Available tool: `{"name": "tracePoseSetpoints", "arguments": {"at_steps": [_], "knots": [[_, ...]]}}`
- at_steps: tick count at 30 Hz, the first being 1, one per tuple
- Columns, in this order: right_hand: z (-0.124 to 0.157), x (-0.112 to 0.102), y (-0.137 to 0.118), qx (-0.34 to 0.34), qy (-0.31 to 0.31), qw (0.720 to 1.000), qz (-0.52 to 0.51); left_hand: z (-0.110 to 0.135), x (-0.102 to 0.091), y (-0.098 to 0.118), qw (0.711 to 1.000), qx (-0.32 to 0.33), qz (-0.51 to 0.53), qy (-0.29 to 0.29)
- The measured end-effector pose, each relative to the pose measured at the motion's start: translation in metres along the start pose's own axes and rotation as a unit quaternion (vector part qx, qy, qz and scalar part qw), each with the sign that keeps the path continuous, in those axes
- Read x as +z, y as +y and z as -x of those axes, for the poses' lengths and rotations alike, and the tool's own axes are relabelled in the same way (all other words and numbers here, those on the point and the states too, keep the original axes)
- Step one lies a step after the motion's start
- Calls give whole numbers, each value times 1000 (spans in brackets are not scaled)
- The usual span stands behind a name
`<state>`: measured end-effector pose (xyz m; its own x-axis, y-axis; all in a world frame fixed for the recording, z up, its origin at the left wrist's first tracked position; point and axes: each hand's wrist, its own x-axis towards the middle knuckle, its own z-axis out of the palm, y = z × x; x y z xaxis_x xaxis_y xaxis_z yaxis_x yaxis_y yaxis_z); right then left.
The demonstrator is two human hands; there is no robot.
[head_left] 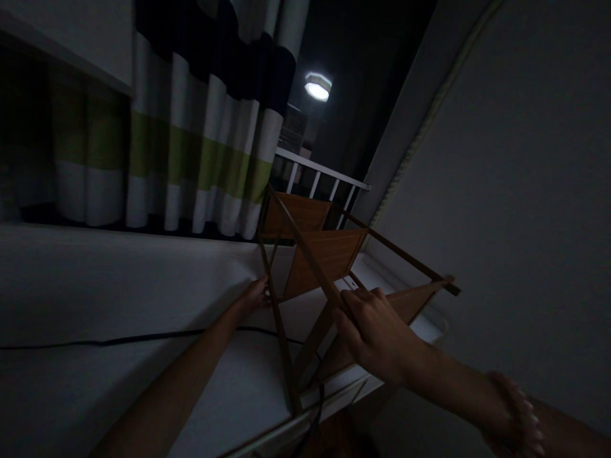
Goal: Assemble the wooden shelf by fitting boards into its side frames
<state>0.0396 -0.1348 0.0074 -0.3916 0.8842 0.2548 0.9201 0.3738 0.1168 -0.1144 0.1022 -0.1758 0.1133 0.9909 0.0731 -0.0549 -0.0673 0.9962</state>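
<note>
A brown wooden shelf rack [329, 254] with slim rails and several flat boards stands tilted on a white surface. My right hand [372, 331] is closed around its upper near rail, knuckles up. Farther off and lower, my left hand [256, 296] holds the slim left rail from its outer side; part of its fingers is hidden by the wood. A beaded bracelet [518, 413] circles my right wrist.
A black cord [143, 336] runs over the white surface [71, 286] and under the rack. Striped curtains [205, 146] hang behind, beside a dark window with a white railing [315, 166]. A grey wall [525, 191] rises on the right.
</note>
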Motion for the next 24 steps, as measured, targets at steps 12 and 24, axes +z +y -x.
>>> {"name": "tracePoseSetpoints", "arguments": {"at_steps": [12, 24], "knots": [[1, 9, -1, 7, 51, 998, -40, 22, 16, 19, 909, 244, -287, 177], [-2, 10, -2, 9, 52, 997, -49, -24, 12, 25, 905, 246, -322, 129]]}}
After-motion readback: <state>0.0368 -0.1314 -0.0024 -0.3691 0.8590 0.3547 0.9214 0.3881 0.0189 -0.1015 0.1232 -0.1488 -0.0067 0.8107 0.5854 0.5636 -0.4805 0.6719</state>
